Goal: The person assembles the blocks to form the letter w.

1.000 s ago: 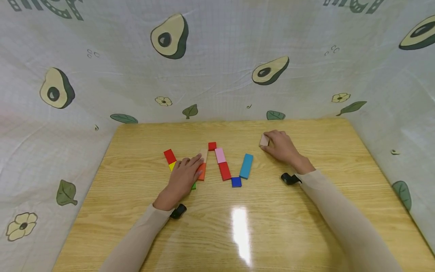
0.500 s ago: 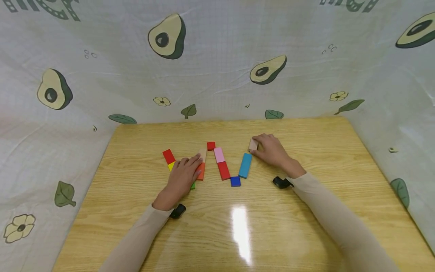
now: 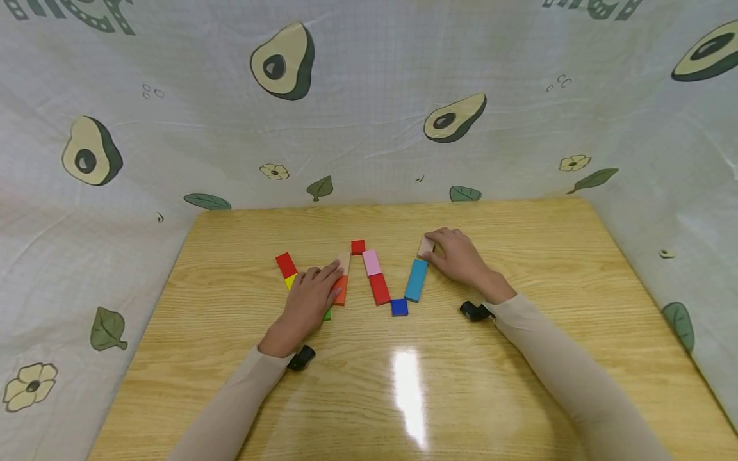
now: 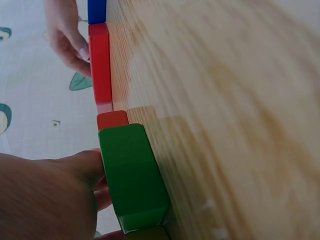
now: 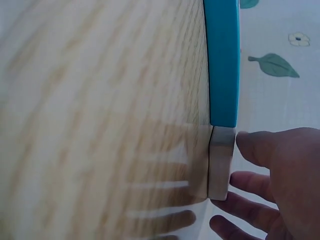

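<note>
My right hand (image 3: 461, 261) pinches a pale wooden block (image 3: 425, 246) between thumb and fingers, at the far end of a light blue block (image 3: 416, 280). In the right wrist view the pale block (image 5: 220, 162) stands end to end with the blue one (image 5: 223, 65). My left hand (image 3: 307, 304) lies over the left part of the zigzag of blocks, its fingers extended onto a natural wood block (image 3: 344, 260) and an orange block (image 3: 341, 291). Beneath that hand a green block (image 3: 327, 315) is mostly hidden; the left wrist view shows the green block (image 4: 132, 170) closely.
A red block (image 3: 286, 264) and a yellow block (image 3: 291, 281) show left of the left hand. Between the hands lie a small red block (image 3: 358, 247), a pink block (image 3: 371, 262), a longer red block (image 3: 379, 289) and a dark blue block (image 3: 400, 307). Patterned cloth (image 3: 369, 128) hangs behind the wooden table (image 3: 346, 390).
My right hand has brought the pale block leftward and slightly down to the light blue block's far end, tilting it into line. The left hand has stayed in place.
</note>
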Demonstrator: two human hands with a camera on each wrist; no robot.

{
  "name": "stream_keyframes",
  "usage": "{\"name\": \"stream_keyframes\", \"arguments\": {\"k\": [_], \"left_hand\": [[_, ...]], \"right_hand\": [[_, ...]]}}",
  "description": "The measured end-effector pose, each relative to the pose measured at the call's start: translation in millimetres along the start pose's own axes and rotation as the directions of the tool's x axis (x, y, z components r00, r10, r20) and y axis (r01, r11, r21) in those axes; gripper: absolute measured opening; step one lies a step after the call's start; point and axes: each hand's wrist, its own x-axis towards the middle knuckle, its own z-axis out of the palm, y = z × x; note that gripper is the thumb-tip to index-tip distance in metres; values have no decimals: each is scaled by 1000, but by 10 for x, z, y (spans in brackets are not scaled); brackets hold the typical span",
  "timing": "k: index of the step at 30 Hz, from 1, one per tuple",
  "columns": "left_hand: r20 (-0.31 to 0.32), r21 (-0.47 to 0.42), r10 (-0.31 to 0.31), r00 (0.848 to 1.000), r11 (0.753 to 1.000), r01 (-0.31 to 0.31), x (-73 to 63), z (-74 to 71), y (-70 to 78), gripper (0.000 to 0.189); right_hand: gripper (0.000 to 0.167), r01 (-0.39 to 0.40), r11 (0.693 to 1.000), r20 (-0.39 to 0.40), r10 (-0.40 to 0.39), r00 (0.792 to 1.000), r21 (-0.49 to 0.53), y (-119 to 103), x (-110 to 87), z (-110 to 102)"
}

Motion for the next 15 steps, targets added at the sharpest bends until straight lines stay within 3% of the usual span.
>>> {"name": "stream_keyframes", "arguments": {"k": [15], "left_hand": [[6,-7,-1,1000,1000,1,2,-15,12,48]], "right_hand": [[46,2,1000,9,-2,1000,-5,-41,-19,6]]}}
